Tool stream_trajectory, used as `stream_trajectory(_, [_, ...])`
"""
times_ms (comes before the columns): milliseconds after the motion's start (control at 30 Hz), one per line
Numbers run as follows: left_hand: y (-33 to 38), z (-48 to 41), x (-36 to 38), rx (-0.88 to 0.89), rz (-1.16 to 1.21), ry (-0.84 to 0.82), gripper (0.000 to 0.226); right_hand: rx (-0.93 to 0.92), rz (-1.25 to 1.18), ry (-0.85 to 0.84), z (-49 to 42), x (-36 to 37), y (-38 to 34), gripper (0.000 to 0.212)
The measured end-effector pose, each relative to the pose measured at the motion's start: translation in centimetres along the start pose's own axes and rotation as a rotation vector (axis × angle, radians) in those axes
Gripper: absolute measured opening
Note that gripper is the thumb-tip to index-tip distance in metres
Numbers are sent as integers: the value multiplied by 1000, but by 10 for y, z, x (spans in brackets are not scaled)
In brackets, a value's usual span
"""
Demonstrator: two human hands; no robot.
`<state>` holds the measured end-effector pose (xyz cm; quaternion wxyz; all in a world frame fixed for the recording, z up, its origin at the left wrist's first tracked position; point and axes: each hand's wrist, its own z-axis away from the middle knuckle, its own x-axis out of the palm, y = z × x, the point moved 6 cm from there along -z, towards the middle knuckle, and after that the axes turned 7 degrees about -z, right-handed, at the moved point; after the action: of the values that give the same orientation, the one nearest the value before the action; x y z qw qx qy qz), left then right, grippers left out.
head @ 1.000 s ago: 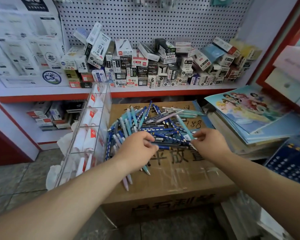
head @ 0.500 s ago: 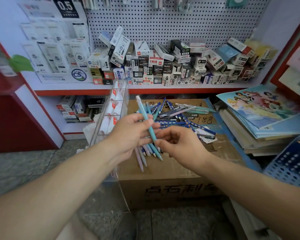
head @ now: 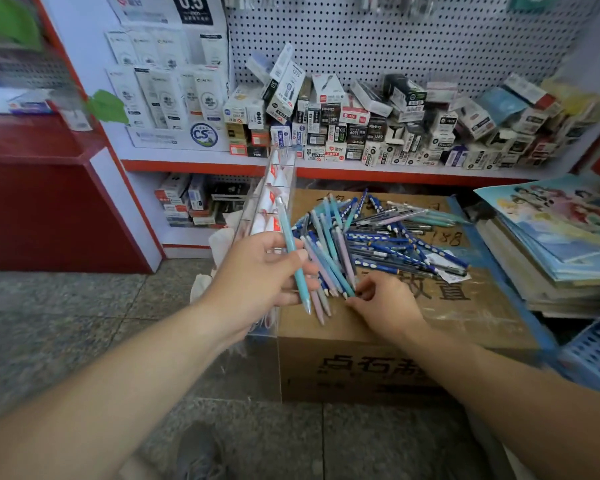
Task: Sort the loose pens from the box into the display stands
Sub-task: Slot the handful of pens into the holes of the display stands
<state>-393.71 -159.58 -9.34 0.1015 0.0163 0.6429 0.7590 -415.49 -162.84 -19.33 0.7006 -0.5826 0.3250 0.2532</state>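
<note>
the box (head: 388, 362) was matt brown cardboard, the display stand (head: 274, 188) clear glossy plastic, the floor (head: 66, 323) speckled stone tile.

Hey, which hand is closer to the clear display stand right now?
Left. The left hand, holding a teal pen, is right in front of the clear stand. The right hand is farther off, over the cardboard box at the near edge of the pen pile.

The left hand (head: 257, 275) hides the middle of the light blue pen (head: 285, 228) under its thumb and covers the foot of the clear display stand (head: 280, 178). The fingertips of the right hand (head: 385, 306) sit among the tips of the loose pens (head: 378, 240), so whether they pinch one cannot be told. The blue basket (head: 596, 351) is cut off at the right edge.
</note>
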Motion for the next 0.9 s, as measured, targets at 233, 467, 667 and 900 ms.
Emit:
stream_trajectory(233, [-13, 3, -16, -13, -35, 5, 14, 22, -92, 29, 9, -14, -11, 10])
stream_trajectory(467, [-17, 4, -11, -48, 111, -65, 18, -114, -531, -59, 67, -26, -76, 3])
stream_trajectory(667, [-16, 5, -10, -44, 178, -68, 19, -217, -603, -184, 81, -13, -103, 3])
stream_trajectory(900, [-14, 0, -20, -45, 146, 11, 20, -154, -223, -15, 26, -16, -57, 4])
